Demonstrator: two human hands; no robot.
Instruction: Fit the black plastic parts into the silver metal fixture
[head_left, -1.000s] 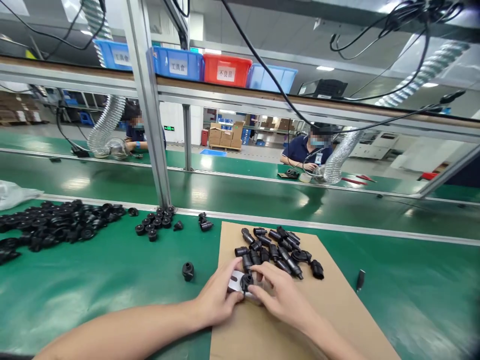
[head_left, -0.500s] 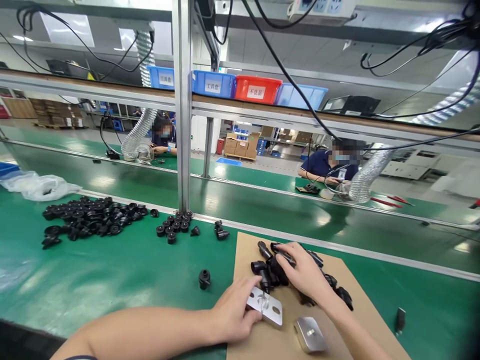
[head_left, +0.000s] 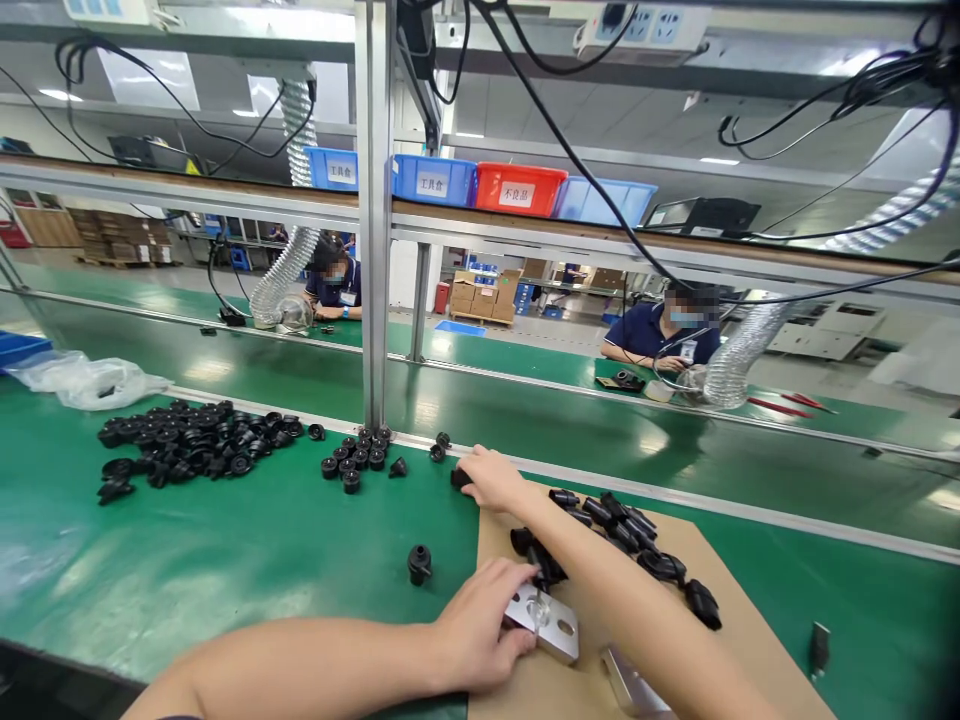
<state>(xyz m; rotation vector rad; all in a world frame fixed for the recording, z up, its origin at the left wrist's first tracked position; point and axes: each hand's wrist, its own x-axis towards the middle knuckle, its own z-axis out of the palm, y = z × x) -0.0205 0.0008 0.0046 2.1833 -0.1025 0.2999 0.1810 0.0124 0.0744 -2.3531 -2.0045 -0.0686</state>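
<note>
My left hand (head_left: 491,625) is closed around the end of a silver metal block with holes (head_left: 556,628), resting on a brown cardboard sheet (head_left: 517,695). My right hand (head_left: 491,480) reaches across to the sheet's far left corner, fingers closed on a black plastic fitting (head_left: 460,480), mostly hidden by them. Under my right forearm, several black tubular fittings (head_left: 619,520) lie on the cardboard. A second metal block (head_left: 630,685) is partly covered by that forearm. One black fitting (head_left: 419,565) stands upright on the green mat, left of my left hand.
A large heap of black parts (head_left: 195,440) lies at the left, beside a clear plastic bag (head_left: 90,380). Small round black caps (head_left: 352,460) cluster near the metal post (head_left: 375,300). A small dark object (head_left: 819,648) lies far right. Two people sit across the bench.
My right hand has moved left from the fittings on the cardboard to the black fitting at its far corner. My left hand keeps its hold on the block. The view has shifted slightly.
</note>
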